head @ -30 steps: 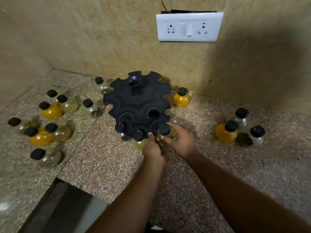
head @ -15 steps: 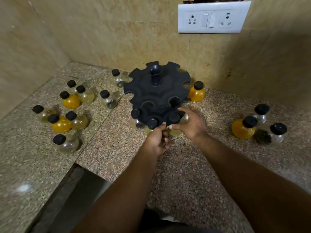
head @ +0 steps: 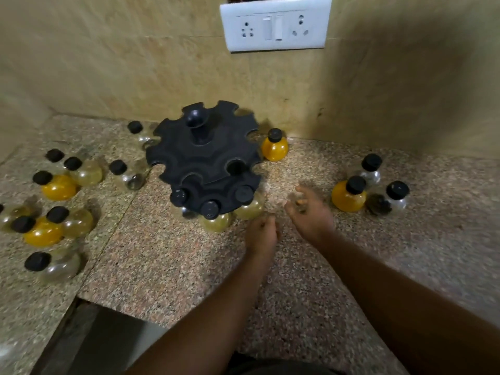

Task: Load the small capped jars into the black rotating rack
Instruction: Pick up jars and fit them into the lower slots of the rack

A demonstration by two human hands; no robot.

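Observation:
The black rotating rack [head: 205, 161] stands on the granite counter near the back wall. Three black-capped jars hang in its front slots: a clear one [head: 180, 201], a pale yellow one [head: 213, 216] and another pale yellow one [head: 247, 203]. My left hand [head: 262, 232] hovers just right of the front jars with fingers curled, holding nothing. My right hand [head: 308, 212] is further right, fingers loosely spread and blurred, empty. An orange jar [head: 274, 146] stands behind the rack on the right.
Several loose jars [head: 58, 182] lie on the counter at left, orange, pale and clear. Three more jars [head: 349, 194] stand at right. A white socket plate [head: 276, 24] is on the wall. The counter's front edge [head: 113, 304] drops off at lower left.
Both hands have drawn back from the rack's front jars and off to the right. The third jar now hangs in its slot, released. The camera has shifted.

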